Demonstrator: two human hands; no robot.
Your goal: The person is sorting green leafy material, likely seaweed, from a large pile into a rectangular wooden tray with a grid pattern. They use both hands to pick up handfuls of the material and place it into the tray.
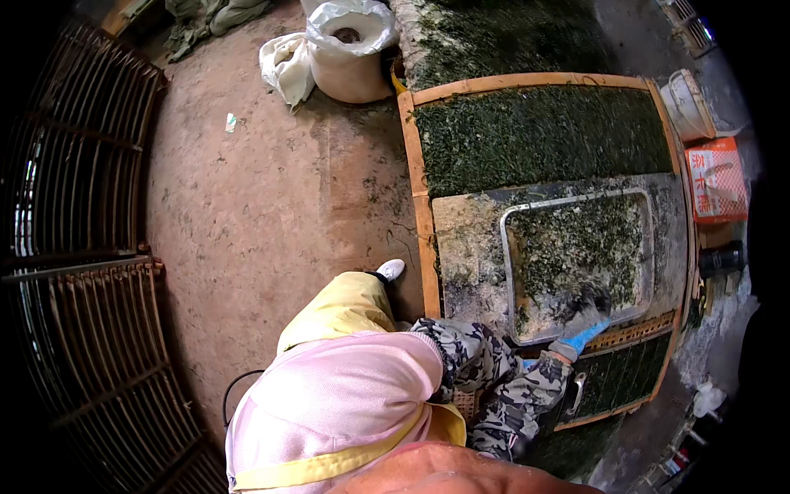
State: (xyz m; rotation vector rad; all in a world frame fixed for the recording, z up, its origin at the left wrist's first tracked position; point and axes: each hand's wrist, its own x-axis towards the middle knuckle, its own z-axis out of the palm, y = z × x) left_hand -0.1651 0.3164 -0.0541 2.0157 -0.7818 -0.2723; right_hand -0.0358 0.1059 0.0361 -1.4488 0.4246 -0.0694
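Observation:
My right hand [583, 339], in a blue glove with a camouflage sleeve, reaches over the near right edge of a metal-rimmed tray [505, 259]. Its fingers are beside a blurred dark clump [589, 296]; whether it holds this cannot be told. Dark green shreds like seaweed, mixed with pale grains [574, 247], lie in the tray. My left hand [528, 364], also blue-gloved, is at the tray's near edge, mostly hidden by a sleeve, so its grip cannot be seen. Beyond the tray, a dark green shredded layer [543, 136] fills part of a wood-edged frame [416, 167].
White lined sacks [352, 68] stand on the brown floor at the top. Slatted metal racks [92, 185] line the left side. A white bucket [686, 108], a red-and-white box [719, 179] and a black cylindrical object [722, 259] stand along the right side. A metal handle [578, 393] lies near my right sleeve.

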